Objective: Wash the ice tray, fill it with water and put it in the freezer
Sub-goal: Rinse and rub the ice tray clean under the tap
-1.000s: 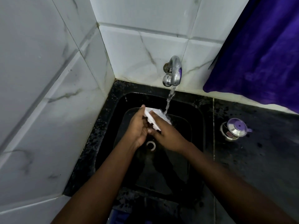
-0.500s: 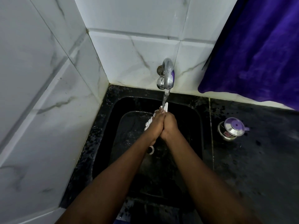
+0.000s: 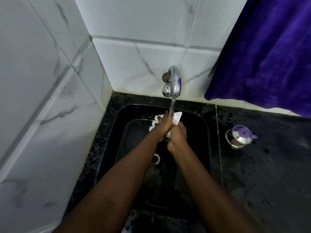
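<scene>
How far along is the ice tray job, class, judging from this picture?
Done: tap running. In hand: left hand and right hand hold the white ice tray under the stream, over the black sink. Left: filling and freezing; no freezer visible.

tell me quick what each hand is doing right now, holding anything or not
Left hand: closed on the white ice tray, under the running tap.
Right hand: closed on the same ice tray from its other side.
</scene>
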Motion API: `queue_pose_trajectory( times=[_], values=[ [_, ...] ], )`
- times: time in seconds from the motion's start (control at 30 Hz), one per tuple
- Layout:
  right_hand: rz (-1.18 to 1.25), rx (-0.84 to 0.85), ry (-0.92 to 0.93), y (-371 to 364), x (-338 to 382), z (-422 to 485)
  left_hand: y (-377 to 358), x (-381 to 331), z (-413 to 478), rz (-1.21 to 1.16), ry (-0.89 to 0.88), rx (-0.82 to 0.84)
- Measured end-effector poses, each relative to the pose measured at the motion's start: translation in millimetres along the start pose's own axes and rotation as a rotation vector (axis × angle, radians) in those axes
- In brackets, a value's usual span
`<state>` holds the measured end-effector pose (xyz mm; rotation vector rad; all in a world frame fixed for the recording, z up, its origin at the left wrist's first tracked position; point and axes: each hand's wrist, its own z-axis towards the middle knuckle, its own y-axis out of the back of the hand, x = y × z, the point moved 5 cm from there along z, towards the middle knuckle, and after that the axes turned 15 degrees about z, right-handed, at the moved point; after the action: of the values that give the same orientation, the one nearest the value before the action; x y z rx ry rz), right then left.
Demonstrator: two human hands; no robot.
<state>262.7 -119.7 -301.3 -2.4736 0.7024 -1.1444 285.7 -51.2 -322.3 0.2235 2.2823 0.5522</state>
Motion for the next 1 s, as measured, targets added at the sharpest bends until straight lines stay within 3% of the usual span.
queue_pose_trajectory(
  times=[0.07, 0.33, 0.43, 0.57, 0.63, 0.73, 0.8, 0.9, 1.0],
  values=[
    [-0.1, 0.023, 0.087, 7, 13, -3, 8, -9, -1, 0.17, -0.031, -0.083],
    [-0.176, 0.084, 0.207, 40, 42, 8, 29, 15, 20, 0.337, 0.024, -0.221],
    [-0.111, 0.039, 0.264, 51, 46, 12, 43, 30, 19, 0.215, 0.08, -0.297],
    [-0.067, -0.037, 0.264, 62, 53, 27, 59, 41, 13, 0.142, -0.042, -0.379],
    [-0.06, -0.08, 0.226, 66, 56, 37, 69, 48, 12, 0.083, 0.005, -0.442],
    [-0.157, -0.117, 0.254, 69, 65, 49, 75, 61, 10, -0.219, 0.053, -0.47],
    [-0.449, -0.116, 0.412, 66, 80, 54, 73, 70, 6, -0.452, 0.081, -0.471],
    [-1.121, -0.069, 0.687, 47, 93, 52, 67, 83, -7, -0.614, 0.135, -0.351],
    [-1.474, -0.018, 0.799, 25, 79, 45, 56, 88, -18, -0.749, 0.096, -0.166]
  ],
)
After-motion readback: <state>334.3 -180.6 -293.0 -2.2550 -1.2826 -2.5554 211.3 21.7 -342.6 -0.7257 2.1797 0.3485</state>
